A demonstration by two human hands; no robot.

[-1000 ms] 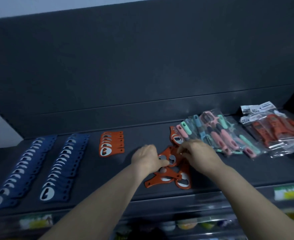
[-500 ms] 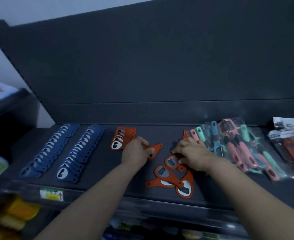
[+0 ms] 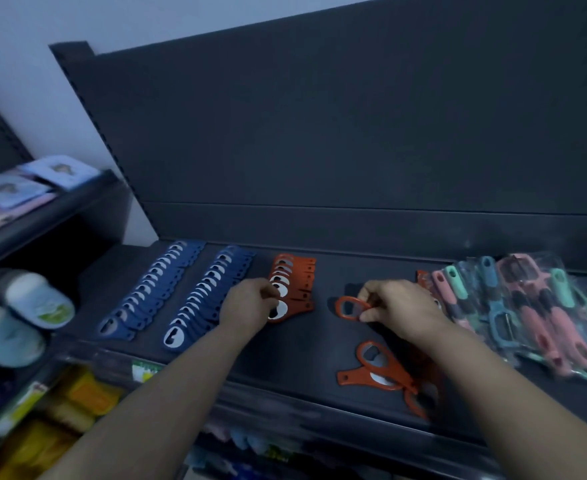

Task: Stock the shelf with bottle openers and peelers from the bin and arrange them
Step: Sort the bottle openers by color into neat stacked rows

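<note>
Head view, dim light: two arms, both bare.
Left forearm [image 3: 167, 393] and right forearm [image 3: 513, 386] are bare from the near edge to the wrists. Left hand [image 3: 247, 308] and right hand [image 3: 402, 308] are bare as well. Knuckles show on both hands; finer detail is lost to blur.

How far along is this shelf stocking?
Two blue rows and part of an orange row lie neat. The left hand grips the front opener there; the right hand pinches a single opener. Loose orange openers are left, and the peeler packs look unsorted.
</note>
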